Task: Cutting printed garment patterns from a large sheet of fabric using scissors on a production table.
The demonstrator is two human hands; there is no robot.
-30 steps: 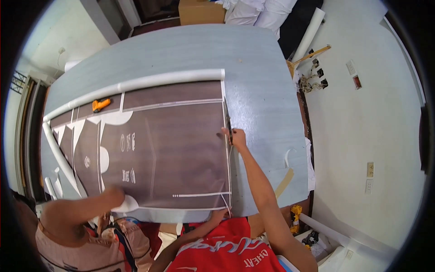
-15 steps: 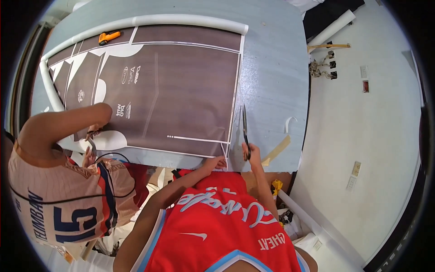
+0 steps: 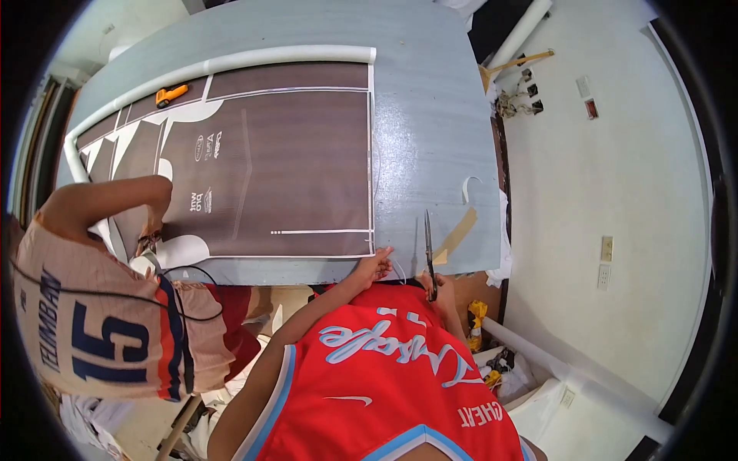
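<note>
Right hand [image 3: 443,289] on scissors [image 3: 429,244], left hand [image 3: 374,266] by brown sheet [image 3: 307,169]
We record the right hand closed around the handles, blades pointing forward; the sheet lies on the blue table [image 3: 424,107], its near right corner beside the left hand; we cannot tell if that hand pinches the thin white strip [image 3: 400,269]

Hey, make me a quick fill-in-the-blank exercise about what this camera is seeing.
1. The right hand grips a pair of ____.
2. The small handheld tool lying on the dark sheet is mainly ____ in colour.
3. In this view, the tan strip on the table lies to the ____ of the dark sheet.
4. The camera wearer's jersey is mostly ____.

Missing words: scissors; orange; right; red.
</note>
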